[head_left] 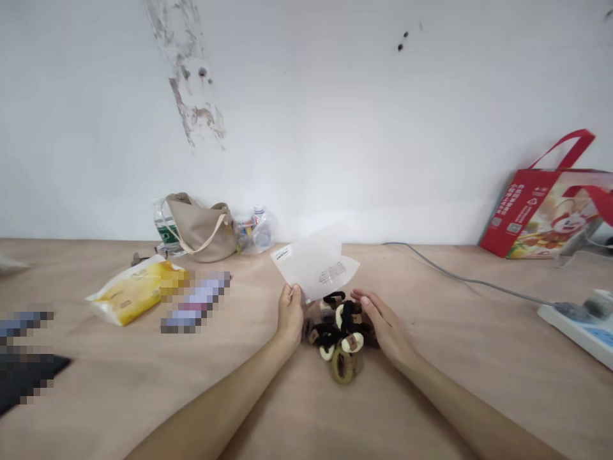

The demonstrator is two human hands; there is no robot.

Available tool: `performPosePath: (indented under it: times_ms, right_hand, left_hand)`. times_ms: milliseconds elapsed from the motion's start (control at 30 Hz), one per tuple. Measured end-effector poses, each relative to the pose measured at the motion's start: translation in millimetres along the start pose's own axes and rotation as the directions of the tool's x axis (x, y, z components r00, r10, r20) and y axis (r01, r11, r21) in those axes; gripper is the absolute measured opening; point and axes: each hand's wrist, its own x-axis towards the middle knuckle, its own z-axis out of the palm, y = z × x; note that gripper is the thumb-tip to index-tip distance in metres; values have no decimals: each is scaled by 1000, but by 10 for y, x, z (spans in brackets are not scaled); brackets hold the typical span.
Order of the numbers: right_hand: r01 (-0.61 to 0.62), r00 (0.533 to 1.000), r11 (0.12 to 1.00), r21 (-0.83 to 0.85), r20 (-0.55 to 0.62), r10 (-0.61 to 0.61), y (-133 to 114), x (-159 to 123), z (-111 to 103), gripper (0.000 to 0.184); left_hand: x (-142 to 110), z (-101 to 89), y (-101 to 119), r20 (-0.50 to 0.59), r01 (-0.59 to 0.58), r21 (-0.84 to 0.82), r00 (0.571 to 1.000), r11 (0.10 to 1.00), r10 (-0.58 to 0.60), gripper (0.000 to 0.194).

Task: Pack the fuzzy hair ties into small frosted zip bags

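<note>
A frosted plastic bag with a small white label and printed text is pinched by its lower left edge in my left hand. Just below it, a pile of hair ties in black, cream, brown and olive lies on the table. My right hand rests against the right side of the pile, fingers stretched out and nothing gripped in them. An olive hair tie sits at the near end of the heap.
Left on the wooden table lie a yellow tissue pack and a purple, pixelated item. A beige handbag stands by the wall. To the right are a red shopping bag, a grey cable and a white power strip.
</note>
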Motion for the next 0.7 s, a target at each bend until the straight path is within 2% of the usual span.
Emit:
performPosePath:
  times_ms: [133,267,400,700]
  right_hand:
    - [15,999,1000,-22,44,-14,46,117,2,47]
    - [42,992,999,-11,120,-41,102,270,30,52]
    - [68,974,998,19,215,-70,127,351,54,54]
    - [107,929,993,43,351,-115,-53,121,9,52]
  left_hand:
    - [126,40,-26,-8,83,-69,996,994,-83,21]
    - [198,107,-53,67,136,-104,989,985,-129,26]
    - [190,179,-72,140,139,-117,982,983,-123,32]
    - [-63,167,-30,226,135,-91,968,987,-112,42]
